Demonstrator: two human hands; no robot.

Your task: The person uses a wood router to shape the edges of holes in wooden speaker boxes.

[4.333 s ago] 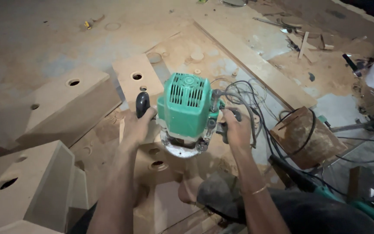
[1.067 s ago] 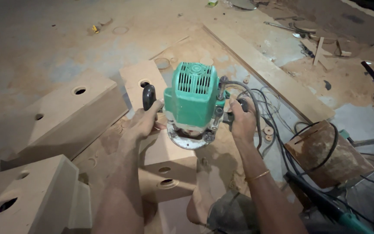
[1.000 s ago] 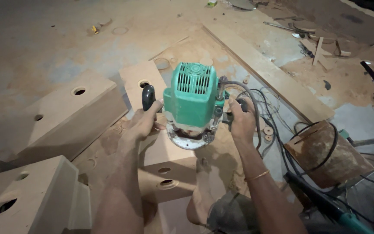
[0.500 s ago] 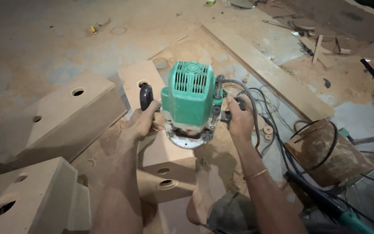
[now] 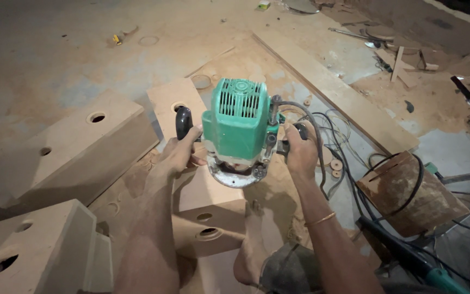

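Left hand (image 5: 183, 152): grip clenched round the black knob handle (image 5: 183, 121) on the near-left side of the router, fingers wrapped from below, wrist low so the forearm can bear down.

Right hand (image 5: 302, 152): grip closed on the opposite handle, mostly hidden under the fingers; the paired hold keeps the tool level and checks twisting.

Green router (image 5: 239, 130): between the two grips, upright, its round metal base (image 5: 236, 175) flat on the board beneath (the cutter itself is hidden).

Fibreboard panel (image 5: 208, 209): directly under the base, running toward the person; two round holes lie on the near side of the grips, another just beyond the left grip.

Bare foot (image 5: 251, 245): below the right grip, resting by the panel, seemingly to steady it.

Black cables (image 5: 335, 147): trail right from the right grip, clear of the base.

Box-shaped pieces with holes (image 5: 77, 147): left of the left grip, on the dusty floor (image 5: 44, 54).

Long plank (image 5: 333, 90): beyond and right.
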